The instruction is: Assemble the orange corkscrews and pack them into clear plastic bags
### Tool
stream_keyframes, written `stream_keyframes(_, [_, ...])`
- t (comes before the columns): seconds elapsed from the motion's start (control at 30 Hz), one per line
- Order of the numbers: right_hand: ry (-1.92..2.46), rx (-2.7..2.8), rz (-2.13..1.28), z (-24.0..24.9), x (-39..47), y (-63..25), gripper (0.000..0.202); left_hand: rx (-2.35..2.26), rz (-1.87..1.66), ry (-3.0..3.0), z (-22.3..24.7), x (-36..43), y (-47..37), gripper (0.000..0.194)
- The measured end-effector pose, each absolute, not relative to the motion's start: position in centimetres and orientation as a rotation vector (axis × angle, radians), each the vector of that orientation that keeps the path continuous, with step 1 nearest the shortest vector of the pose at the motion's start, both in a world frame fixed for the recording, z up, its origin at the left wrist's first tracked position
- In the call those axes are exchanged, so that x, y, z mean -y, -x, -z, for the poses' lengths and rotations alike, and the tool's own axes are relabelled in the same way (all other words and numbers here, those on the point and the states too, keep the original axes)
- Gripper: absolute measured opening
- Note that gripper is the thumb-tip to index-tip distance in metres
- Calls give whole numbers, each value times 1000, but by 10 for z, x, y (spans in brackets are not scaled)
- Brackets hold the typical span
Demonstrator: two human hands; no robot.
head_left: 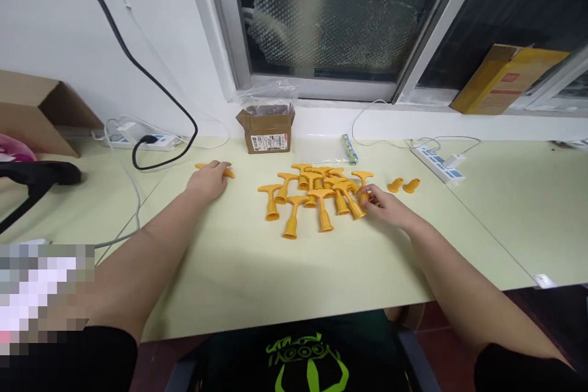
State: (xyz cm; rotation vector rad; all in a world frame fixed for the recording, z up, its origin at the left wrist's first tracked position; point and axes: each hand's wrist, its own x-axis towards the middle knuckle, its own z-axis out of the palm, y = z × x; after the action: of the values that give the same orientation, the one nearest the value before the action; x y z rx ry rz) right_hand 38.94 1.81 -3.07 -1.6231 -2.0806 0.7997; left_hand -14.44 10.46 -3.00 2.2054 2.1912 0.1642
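My left hand (pixel 209 180) is closed over a yellow handle piece (pixel 229 173) at the left of the table, and both ends of the piece stick out past the fingers. My right hand (pixel 380 204) has its fingers round the lower part of a yellow T-handled piece (pixel 364 176), at the right edge of a pile. Several more yellow T-handled pieces with flared ends (pixel 324 218) lie in that pile between my hands. Two small yellow cone-shaped parts (pixel 411 186) rest on the table to the right of my right hand.
Behind the pile stand a small open cardboard box (pixel 269 142) and a clear plastic bag (pixel 321 150). Power strips (pixel 438 165) with cables lie right and left. A black cable (pixel 156 82) hangs at the left, near a larger cardboard box (pixel 27 98).
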Motion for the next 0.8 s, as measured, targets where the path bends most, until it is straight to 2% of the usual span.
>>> stream_keyframes(0.1, [1621, 2060, -842, 31, -19, -395, 39, -2172, -117, -2201, 32, -114, 147, 64])
stream_keyframes(0.23, [1670, 2049, -824, 30, -20, -402, 44, -2149, -69, -2172, 35, -124, 151, 49])
stream_keyframes(0.4, [1669, 2119, -814, 18, -20, -416, 43, -2040, -213, -2250, 36, -123, 155, 40])
stream_keyframes(0.5, [1724, 1977, -522, 14, -30, -436, 40, -2047, -435, -2224, 27, -113, 149, 39])
stream_keyframes(0.57, [1846, 1846, -241, 18, -41, -450, 39, -2059, -685, -2139, 16, -104, 139, 37])
stream_keyframes(0.63, [1983, 1811, -105, 28, -54, -460, 39, -2018, -968, -1890, 4, -96, 123, 36])
stream_keyframes(0.73, [2086, 1901, -184, 43, -66, -465, 34, -1647, -1304, -1402, -6, -88, 92, 34])
stream_keyframes(0.8, [2100, 1909, -291, 49, -69, -462, 34, -1388, -1347, -1155, -7, -85, 72, 30])
